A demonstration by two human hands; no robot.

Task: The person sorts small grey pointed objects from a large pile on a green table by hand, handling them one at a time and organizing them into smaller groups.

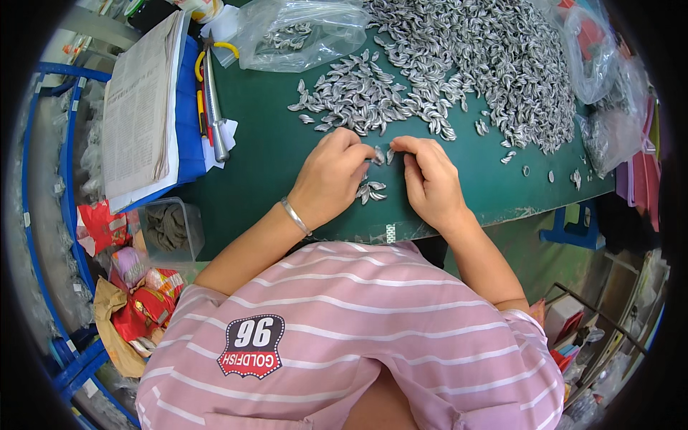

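Note:
My left hand (328,174), with a silver bangle (294,217) at its wrist, pinches a small silver leaf-shaped metal piece (378,155) between thumb and fingertips. Close beside it, my right hand (433,183) has its fingers bent, with another leaf-shaped piece at its index fingertip; whether the fingers grip that one or only touch it is hard to see. A few loose leaf-shaped pieces (371,190) lie on the green tabletop (265,159) between my hands. Just beyond them spreads a small heap of the same pieces (356,93), joining a much larger heap (494,64) at the far right.
A clear plastic bag (304,36) with more pieces lies at the back. To the left are yellow-handled pliers (209,49), a tapered metal rod (215,118) and a newspaper stack (140,107). Plastic bags (616,107) sit at the right edge, near a small ring (526,171).

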